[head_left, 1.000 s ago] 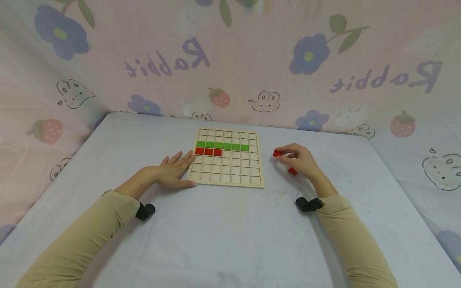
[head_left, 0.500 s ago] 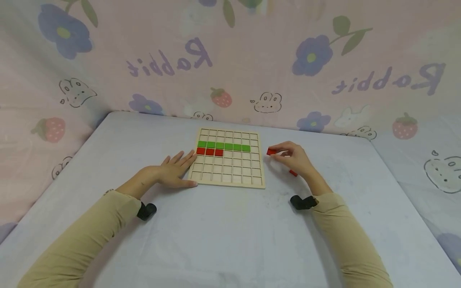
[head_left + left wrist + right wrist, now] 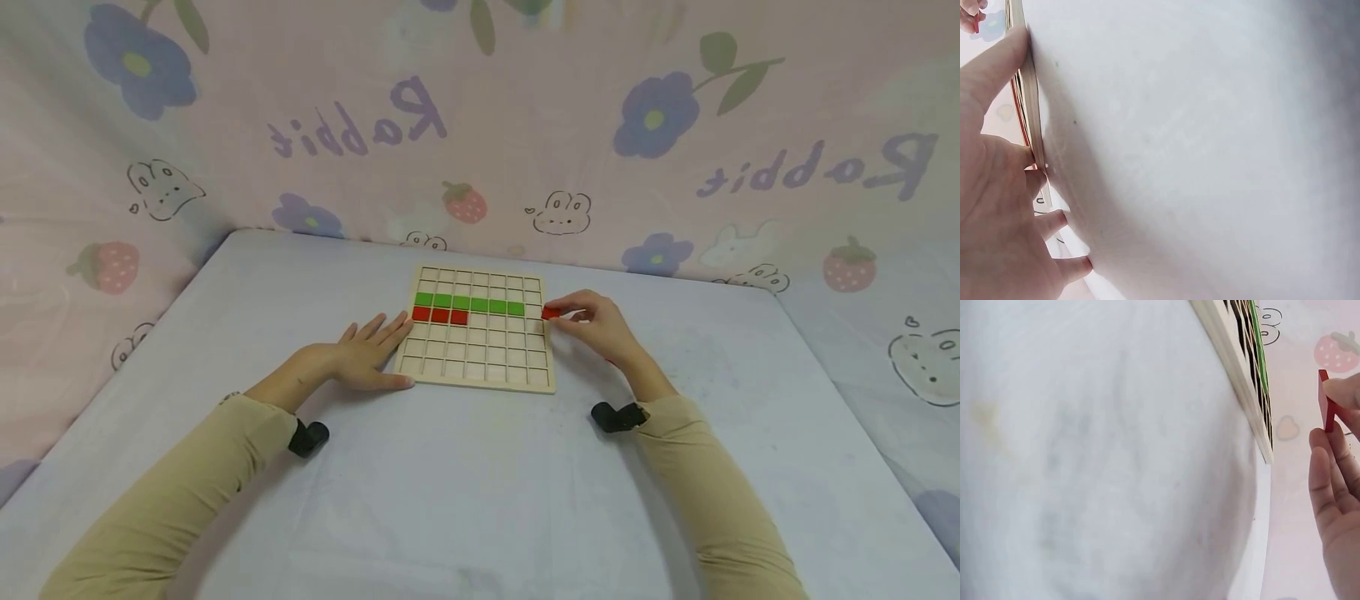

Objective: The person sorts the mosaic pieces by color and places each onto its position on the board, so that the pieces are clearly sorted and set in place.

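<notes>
A wooden grid board [image 3: 480, 386] lies on the table. Across one of its rows runs a line of several green tiles [image 3: 480, 305], and three red tiles [image 3: 440, 316] fill the left end of the row below. My left hand [image 3: 365, 357] rests with spread, straight fingers against the board's left edge; in the left wrist view its thumb [image 3: 1004, 59] touches the board's side. Between thumb and fingertips my right hand [image 3: 603, 329] pinches a square red tile [image 3: 1325, 400], held over the board's right edge, above the surface. Another red tile is almost wholly hidden behind the right wrist.
A white cloth covers the table [image 3: 465, 492]. Behind it hangs a pink curtain [image 3: 495, 133] printed with rabbits, flowers and strawberries. Black wrist devices sit at the left cuff [image 3: 308, 437] and the right cuff [image 3: 617, 417].
My right hand has moved left with the pinched red tile, from the table beside the board to its right edge. The loose red tile has become mostly covered. My left hand stays put.
</notes>
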`<action>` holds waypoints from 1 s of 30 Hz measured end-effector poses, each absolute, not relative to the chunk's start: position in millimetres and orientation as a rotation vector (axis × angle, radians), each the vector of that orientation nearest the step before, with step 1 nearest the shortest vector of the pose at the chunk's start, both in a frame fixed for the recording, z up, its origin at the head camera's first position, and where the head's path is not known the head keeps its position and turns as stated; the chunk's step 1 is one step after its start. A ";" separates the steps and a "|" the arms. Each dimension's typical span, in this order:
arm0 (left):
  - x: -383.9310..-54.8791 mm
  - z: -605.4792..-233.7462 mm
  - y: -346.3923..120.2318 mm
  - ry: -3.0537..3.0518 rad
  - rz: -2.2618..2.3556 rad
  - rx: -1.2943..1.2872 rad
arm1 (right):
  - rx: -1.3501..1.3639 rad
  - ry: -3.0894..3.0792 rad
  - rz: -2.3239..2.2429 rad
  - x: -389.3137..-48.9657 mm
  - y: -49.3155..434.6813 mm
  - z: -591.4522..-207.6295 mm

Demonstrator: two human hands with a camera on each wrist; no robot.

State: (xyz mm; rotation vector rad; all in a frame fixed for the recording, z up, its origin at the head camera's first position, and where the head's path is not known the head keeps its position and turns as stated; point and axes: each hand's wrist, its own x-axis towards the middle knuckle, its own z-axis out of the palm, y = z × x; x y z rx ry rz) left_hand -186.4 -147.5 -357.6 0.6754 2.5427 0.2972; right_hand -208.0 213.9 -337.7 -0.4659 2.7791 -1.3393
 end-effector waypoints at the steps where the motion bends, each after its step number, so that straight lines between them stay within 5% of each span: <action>1: -186.3 -356.8 -147.3 2.541 0.301 0.674 | -0.470 2.779 -1.337 -211.2 214.5 -341.1; 30: -187.0 -355.9 -146.1 2.543 0.275 0.670 | -0.641 2.748 -1.331 -237.8 185.1 -357.1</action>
